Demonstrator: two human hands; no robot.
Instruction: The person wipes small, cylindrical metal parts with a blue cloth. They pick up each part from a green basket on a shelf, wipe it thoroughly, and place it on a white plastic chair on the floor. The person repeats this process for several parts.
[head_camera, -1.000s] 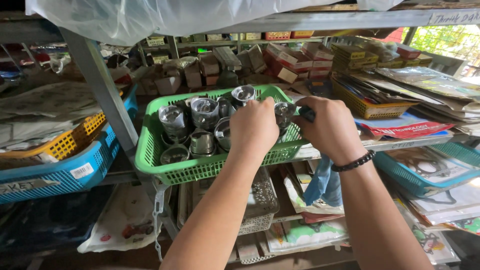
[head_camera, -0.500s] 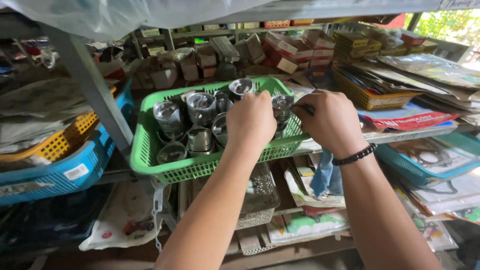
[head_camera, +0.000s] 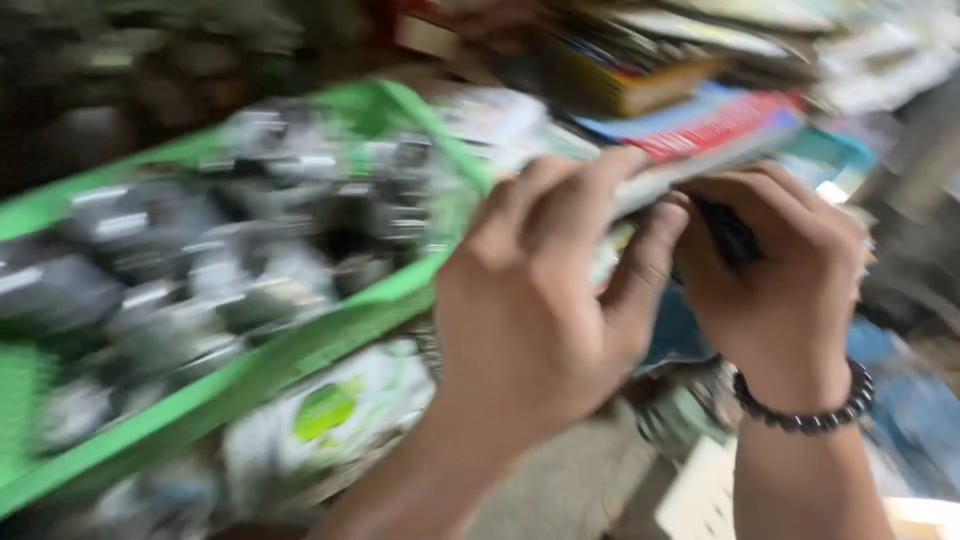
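The view is heavily motion-blurred. My left hand (head_camera: 540, 300) and my right hand (head_camera: 785, 270) are close together in front of the shelf, just right of a green plastic basket (head_camera: 260, 370) filled with several grey metal cylindrical parts (head_camera: 250, 260). My right hand, with a dark bead bracelet on its wrist, is closed around a small dark object (head_camera: 730, 235). My left hand's fingers are curled, with the fingertips next to that object. The blur hides whether they grip it.
Stacked flat packets and booklets in red, blue and yellow (head_camera: 700, 120) lie on the shelf behind my hands. A teal basket (head_camera: 835, 150) sits at the right. Plastic-wrapped items (head_camera: 330, 420) fill the lower shelf under the green basket.
The camera has swung in closer and to the right, and the picture has blurred. Both hands have come away from the green basket's right rim and drawn together.
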